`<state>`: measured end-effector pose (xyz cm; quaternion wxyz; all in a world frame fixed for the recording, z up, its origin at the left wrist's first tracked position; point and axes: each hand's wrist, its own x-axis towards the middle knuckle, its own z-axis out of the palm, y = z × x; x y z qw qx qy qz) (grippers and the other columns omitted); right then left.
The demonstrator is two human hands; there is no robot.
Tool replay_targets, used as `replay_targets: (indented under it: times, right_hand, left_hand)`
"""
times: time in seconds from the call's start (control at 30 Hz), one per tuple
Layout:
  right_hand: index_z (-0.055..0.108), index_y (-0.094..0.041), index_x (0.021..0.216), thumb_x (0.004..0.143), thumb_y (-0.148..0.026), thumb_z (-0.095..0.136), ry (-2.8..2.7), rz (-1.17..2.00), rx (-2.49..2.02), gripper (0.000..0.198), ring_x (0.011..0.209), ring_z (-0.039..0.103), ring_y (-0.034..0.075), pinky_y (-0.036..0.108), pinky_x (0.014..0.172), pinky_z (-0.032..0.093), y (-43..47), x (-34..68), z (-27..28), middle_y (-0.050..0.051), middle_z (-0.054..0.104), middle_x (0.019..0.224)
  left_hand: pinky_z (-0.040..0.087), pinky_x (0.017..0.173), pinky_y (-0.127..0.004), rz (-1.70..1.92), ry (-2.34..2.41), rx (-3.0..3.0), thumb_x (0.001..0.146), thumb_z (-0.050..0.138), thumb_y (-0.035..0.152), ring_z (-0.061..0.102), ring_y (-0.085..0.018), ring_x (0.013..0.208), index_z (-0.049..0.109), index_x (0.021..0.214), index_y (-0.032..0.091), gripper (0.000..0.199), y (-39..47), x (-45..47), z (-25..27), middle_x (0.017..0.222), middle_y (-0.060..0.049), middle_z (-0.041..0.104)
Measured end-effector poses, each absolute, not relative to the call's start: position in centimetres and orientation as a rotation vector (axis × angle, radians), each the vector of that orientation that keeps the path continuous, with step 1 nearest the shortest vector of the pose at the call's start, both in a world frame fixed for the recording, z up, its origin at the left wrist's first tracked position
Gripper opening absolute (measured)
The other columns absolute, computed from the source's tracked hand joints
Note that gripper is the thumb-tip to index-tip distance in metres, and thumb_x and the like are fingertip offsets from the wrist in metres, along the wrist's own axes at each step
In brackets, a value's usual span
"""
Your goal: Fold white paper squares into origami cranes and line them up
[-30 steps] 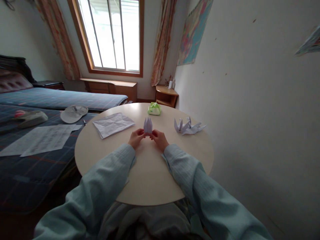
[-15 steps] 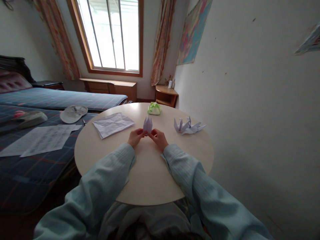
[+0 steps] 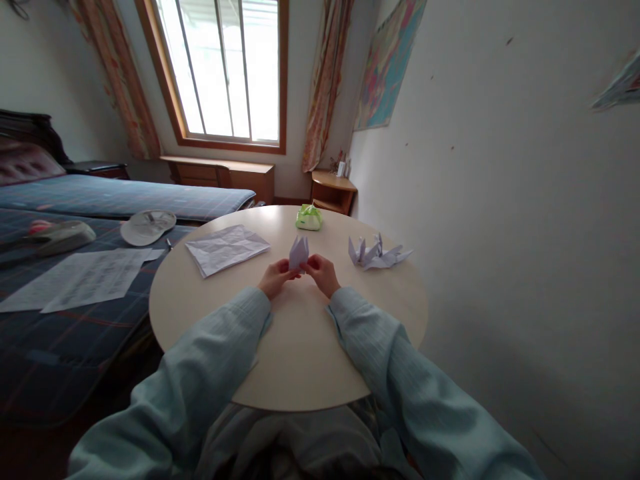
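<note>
A small piece of folded white paper point(image 3: 299, 253) stands upright between my hands, its pointed end up, over the middle of the round table point(image 3: 300, 360). My left hand point(image 3: 277, 277) is closed on its lower left edge. On the lower right side, my right hand point(image 3: 323, 273) pinches the same paper with thumb and fingers. Its bottom edge is partly hidden by my fingers. Folded paper cranes point(image 3: 377, 253) sit in a group to the right of my hands. To the left lies a stack of creased white paper sheets point(image 3: 227, 249).
A green tissue pack point(image 3: 309, 218) stands toward the table's far edge. Left of the table is a bed point(image 3: 100, 347) bearing printed sheets point(image 3: 90, 277) and a white cap point(image 3: 149, 227). A white wall point(image 3: 510, 267) runs along the right side.
The folded paper has turned and shifted slightly right in my fingers, showing a broader side. My right hand has moved a little up along its edge.
</note>
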<state>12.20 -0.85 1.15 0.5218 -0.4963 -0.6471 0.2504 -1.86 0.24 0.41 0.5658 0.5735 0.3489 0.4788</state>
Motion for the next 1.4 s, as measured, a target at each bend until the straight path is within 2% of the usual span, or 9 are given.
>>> replay_targets:
  times: [0.17,0.43,0.67,0.87,1.07,1.27,1.4]
  right_hand:
    - [0.054,-0.015,0.066,0.063,-0.045,0.056,-1.547,0.646,-1.141,0.030,0.060,0.051,0.011,0.023,0.058,0.041,-0.9,12.0,1.1,0.000,0.058,0.064]
    - [0.050,-0.015,0.053,0.061,-0.042,0.058,-1.489,0.546,-1.195,0.029,0.049,0.041,0.007,0.020,0.048,0.033,-0.9,12.2,1.2,-0.004,0.048,0.049]
    - [0.056,-0.015,0.062,0.062,-0.044,0.056,-1.460,0.610,-1.146,0.029,0.054,0.047,0.009,0.021,0.053,0.038,-0.9,12.2,1.3,-0.001,0.056,0.058]
    - [0.053,-0.015,0.055,0.061,-0.044,0.058,-1.434,0.529,-1.204,0.030,0.048,0.041,0.008,0.020,0.047,0.034,-0.9,12.2,1.5,-0.003,0.051,0.050]
    - [0.058,-0.014,0.066,0.063,-0.044,0.056,-1.397,0.586,-1.138,0.030,0.055,0.049,0.010,0.021,0.053,0.039,-1.1,12.2,1.7,0.001,0.058,0.061]
    - [0.055,-0.015,0.056,0.060,-0.048,0.057,-1.352,0.513,-1.198,0.034,0.050,0.043,0.009,0.020,0.048,0.035,-1.3,12.1,2.1,-0.002,0.052,0.051]
    - [0.056,-0.014,0.059,0.062,-0.049,0.055,-1.357,0.495,-1.181,0.035,0.051,0.043,0.008,0.020,0.049,0.034,-1.5,12.1,2.1,-0.001,0.052,0.053]
  left_hand:
    - [0.039,0.056,-0.026,1.113,0.845,1.351,0.045,0.074,0.032,0.055,-0.011,0.054,0.055,0.070,0.011,0.038,0.2,-2.1,0.5,0.062,-0.003,0.061]
    - [0.036,0.049,-0.023,1.087,0.858,1.449,0.050,0.071,0.031,0.053,-0.009,0.050,0.055,0.068,0.011,0.031,0.0,-1.9,0.4,0.059,-0.001,0.060]
    - [0.036,0.047,-0.021,1.089,0.905,1.490,0.048,0.071,0.034,0.050,-0.008,0.047,0.052,0.064,0.013,0.032,0.1,-1.8,0.1,0.057,0.001,0.058]
    - [0.037,0.047,-0.021,1.065,0.883,1.506,0.050,0.070,0.035,0.050,-0.008,0.048,0.052,0.064,0.013,0.032,0.0,-1.8,0.0,0.059,0.001,0.059]
    - [0.038,0.047,-0.022,1.046,0.900,1.523,0.049,0.070,0.032,0.050,-0.008,0.047,0.052,0.062,0.014,0.029,-0.1,-1.8,0.3,0.058,0.002,0.058]
    - [0.037,0.046,-0.021,1.006,0.921,1.546,0.051,0.069,0.029,0.049,-0.008,0.046,0.051,0.062,0.014,0.026,-0.5,-1.8,0.6,0.055,0.002,0.056]
    - [0.038,0.046,-0.021,1.015,0.907,1.527,0.051,0.069,0.029,0.049,-0.007,0.046,0.051,0.062,0.014,0.027,-0.4,-1.7,0.5,0.058,0.002,0.057]
